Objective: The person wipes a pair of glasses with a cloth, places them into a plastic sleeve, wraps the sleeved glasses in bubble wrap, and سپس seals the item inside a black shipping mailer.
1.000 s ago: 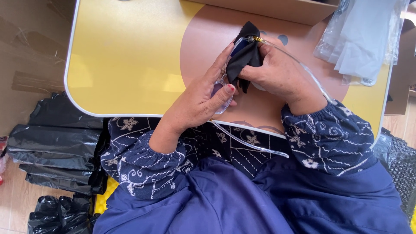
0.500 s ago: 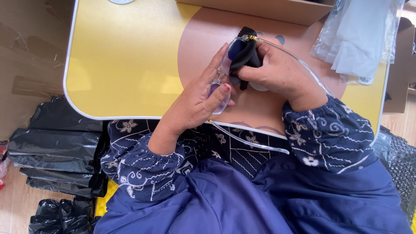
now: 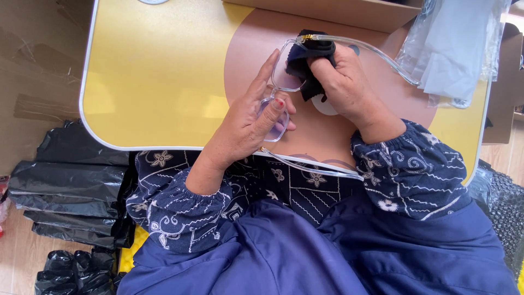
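My left hand (image 3: 248, 123) grips a pair of clear-framed glasses (image 3: 285, 82) by the lower lens, thumb and fingers pinching it. My right hand (image 3: 344, 87) holds a black cloth (image 3: 305, 65) bunched against the upper lens. One clear temple arm runs right past my right hand; the other lies along the table's near edge. Both hands are over the brown patch of a yellow table (image 3: 158, 76).
Clear plastic bags (image 3: 453, 49) lie at the table's right end. A cardboard box (image 3: 338, 11) stands along the far edge. Black plastic packages (image 3: 71, 186) are stacked on the floor to the left.
The glasses have turned, so more of the upper lens shows beside the cloth. My right hand has shifted slightly right with the cloth.
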